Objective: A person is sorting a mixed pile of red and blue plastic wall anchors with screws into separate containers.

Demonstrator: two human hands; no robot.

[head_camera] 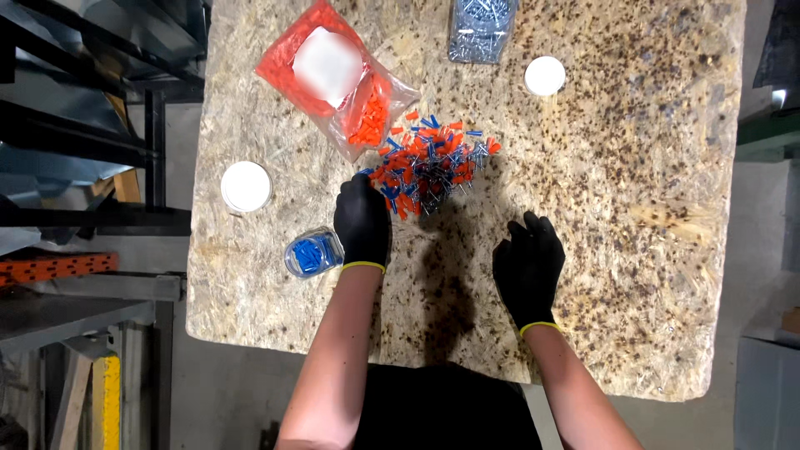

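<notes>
Pile [429, 167] of little orange and blue pieces with metal pins is sitting mid-board, a bit toward the far side, all mixed together. Left hand [363, 223], in a black glove with a yellow cuff, is reaching into the pile's near-left edge; fingertips are tucked in among the pieces, so can't really tell if it's pinching one or just touching them. Right hand [528, 265], same glove, is lying flat on the board [633, 250] near and right of the pile, fingers loosely curled, not gripping anything and not touching the pile.

Just left of the left hand, a small clear tub [314, 253] is sitting on the board holding only blue pieces. Further left, a white lid [246, 186] is lying flat. Another white lid [545, 75] is lying far right of the pile, well apart from it.

Far-left of the pile, a clear bag [337, 79] full of orange pieces is lying with its mouth pointing at the pile, almost touching it. At the far edge, a clear box [481, 29] of grey metal bits is poking partly out of view.

Board itself is rough chipboard with dark flecks, with metal racking [92, 158] standing off to the left.
</notes>
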